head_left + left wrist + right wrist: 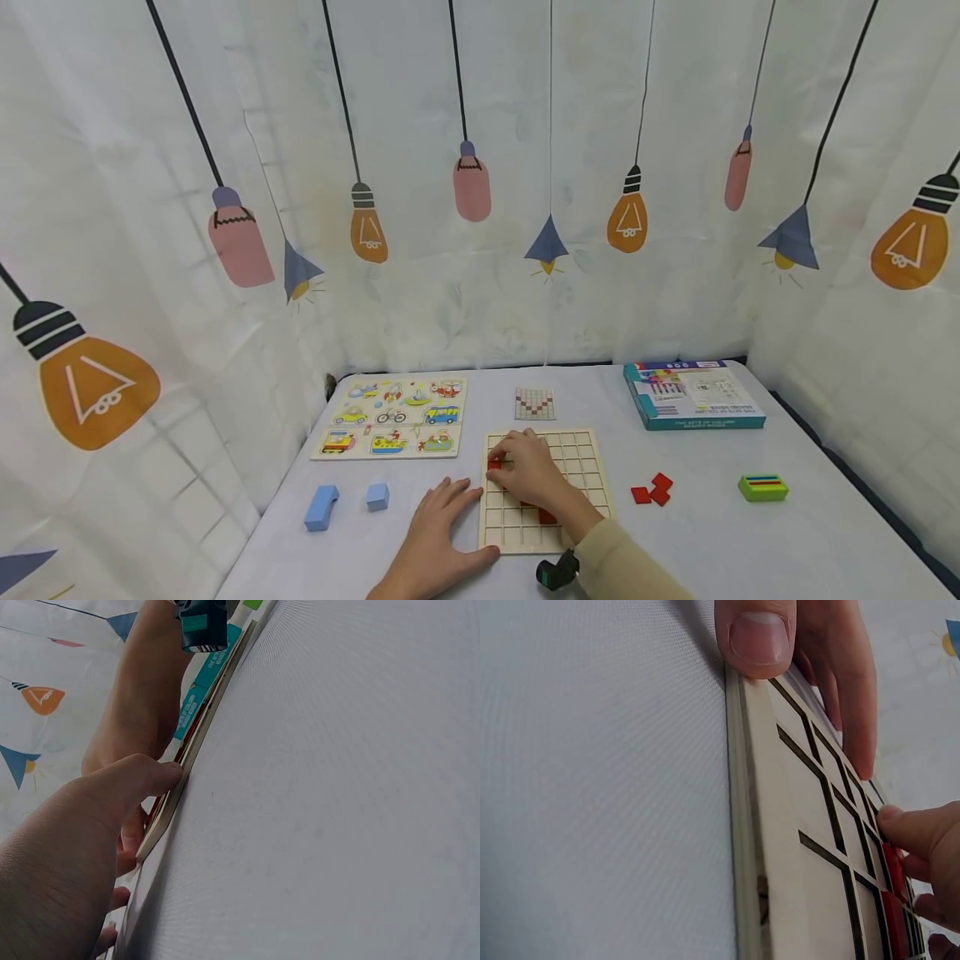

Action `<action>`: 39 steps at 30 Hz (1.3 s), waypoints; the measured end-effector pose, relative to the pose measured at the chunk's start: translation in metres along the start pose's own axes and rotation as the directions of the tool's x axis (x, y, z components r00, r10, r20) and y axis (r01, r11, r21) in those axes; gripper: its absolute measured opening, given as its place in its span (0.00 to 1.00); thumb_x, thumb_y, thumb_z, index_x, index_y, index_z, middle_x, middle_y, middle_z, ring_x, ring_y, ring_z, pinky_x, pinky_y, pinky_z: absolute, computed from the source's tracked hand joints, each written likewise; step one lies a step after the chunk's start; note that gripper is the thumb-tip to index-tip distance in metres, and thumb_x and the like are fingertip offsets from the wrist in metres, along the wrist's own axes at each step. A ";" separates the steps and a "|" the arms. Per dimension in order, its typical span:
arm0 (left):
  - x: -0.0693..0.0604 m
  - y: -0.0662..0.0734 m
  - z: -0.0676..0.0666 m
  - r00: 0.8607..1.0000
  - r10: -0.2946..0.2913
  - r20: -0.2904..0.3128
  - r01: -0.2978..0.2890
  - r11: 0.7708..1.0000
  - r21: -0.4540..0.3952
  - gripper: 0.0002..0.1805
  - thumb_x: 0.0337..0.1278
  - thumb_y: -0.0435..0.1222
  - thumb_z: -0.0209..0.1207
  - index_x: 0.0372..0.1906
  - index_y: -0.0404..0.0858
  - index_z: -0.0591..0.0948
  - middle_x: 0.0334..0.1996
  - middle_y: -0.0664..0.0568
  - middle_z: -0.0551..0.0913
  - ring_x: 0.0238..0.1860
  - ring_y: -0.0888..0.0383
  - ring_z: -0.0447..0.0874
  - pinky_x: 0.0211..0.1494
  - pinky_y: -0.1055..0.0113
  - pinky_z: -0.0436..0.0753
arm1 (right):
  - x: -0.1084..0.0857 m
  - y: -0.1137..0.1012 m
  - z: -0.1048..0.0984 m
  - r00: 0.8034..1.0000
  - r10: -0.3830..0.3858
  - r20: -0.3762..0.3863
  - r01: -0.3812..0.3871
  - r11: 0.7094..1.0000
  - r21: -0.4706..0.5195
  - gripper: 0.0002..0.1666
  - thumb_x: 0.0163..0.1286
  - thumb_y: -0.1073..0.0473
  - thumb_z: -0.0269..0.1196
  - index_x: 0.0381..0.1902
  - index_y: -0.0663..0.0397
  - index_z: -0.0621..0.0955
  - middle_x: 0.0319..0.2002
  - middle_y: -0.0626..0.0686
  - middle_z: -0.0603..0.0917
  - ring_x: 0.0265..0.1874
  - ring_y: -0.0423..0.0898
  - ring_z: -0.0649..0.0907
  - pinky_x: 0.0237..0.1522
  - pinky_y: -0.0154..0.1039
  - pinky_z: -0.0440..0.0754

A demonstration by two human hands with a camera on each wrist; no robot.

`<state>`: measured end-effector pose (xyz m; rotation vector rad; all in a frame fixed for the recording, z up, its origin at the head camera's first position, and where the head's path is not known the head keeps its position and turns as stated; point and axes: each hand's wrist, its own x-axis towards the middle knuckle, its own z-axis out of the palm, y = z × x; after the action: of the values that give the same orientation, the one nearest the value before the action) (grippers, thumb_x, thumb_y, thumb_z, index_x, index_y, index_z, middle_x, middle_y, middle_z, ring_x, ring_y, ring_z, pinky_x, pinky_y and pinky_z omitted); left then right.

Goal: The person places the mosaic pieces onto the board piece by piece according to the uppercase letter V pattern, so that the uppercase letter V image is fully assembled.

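A wooden grid board (517, 537) lies flat on the white table. My right hand (532, 471) reaches over its left part and pinches a small red square tile (494, 464) between thumb and fingers, at the upper left cells. Another red tile (547, 517) sits in a lower cell, and more red is partly hidden under the hand. My left hand (438, 537) is spread at the board's lower left, with its thumb (761, 645) resting on the near corner and its fingers by the left edge. In the left wrist view the board (196, 742) appears edge-on.
Several loose red tiles (660, 492) lie right of the board. A pattern card (535, 404) is behind it. Around these are a picture puzzle board (405, 404), two blue blocks (322, 508), a teal-sided box (697, 396) and a green block with coloured stripes (763, 488).
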<state>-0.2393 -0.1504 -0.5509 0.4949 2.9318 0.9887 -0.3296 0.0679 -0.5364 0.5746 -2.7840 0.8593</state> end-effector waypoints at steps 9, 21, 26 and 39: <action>-0.001 -0.001 0.001 1.000 0.006 -0.010 -0.006 1.000 0.013 0.51 0.50 0.74 0.74 0.77 0.56 0.80 0.82 0.50 0.74 0.87 0.32 0.60 0.86 0.22 0.61 | -0.003 0.000 0.000 1.000 0.008 -0.006 -0.008 1.000 0.012 0.12 0.70 0.47 0.80 0.48 0.40 0.93 0.44 0.40 0.88 0.47 0.42 0.78 0.55 0.51 0.78; 0.000 0.000 0.001 1.000 -0.012 -0.007 0.012 1.000 -0.003 0.51 0.48 0.75 0.74 0.76 0.55 0.81 0.82 0.50 0.74 0.88 0.33 0.60 0.87 0.22 0.60 | -0.015 0.001 -0.025 0.999 0.045 -0.031 -0.041 0.993 0.106 0.14 0.75 0.49 0.76 0.55 0.41 0.93 0.47 0.42 0.89 0.51 0.46 0.80 0.53 0.47 0.80; 0.000 0.001 0.000 1.000 -0.009 0.004 0.009 1.000 -0.001 0.52 0.49 0.74 0.74 0.77 0.54 0.80 0.82 0.49 0.74 0.88 0.32 0.60 0.87 0.22 0.59 | -0.025 0.004 -0.040 0.998 0.032 -0.053 -0.026 0.994 0.111 0.15 0.75 0.49 0.76 0.55 0.43 0.92 0.47 0.45 0.90 0.52 0.47 0.81 0.50 0.44 0.83; 0.002 0.000 0.001 1.000 -0.027 0.013 0.027 1.000 -0.005 0.52 0.48 0.75 0.74 0.77 0.55 0.80 0.82 0.50 0.74 0.88 0.32 0.59 0.86 0.21 0.60 | -0.050 0.026 -0.084 0.992 0.082 -0.093 -0.067 0.985 0.157 0.15 0.73 0.50 0.78 0.55 0.35 0.91 0.50 0.46 0.91 0.58 0.45 0.80 0.65 0.58 0.80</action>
<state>-0.2406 -0.1492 -0.5517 0.4578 2.9162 0.9859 -0.2903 0.1519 -0.4943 0.4390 -2.6816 1.0940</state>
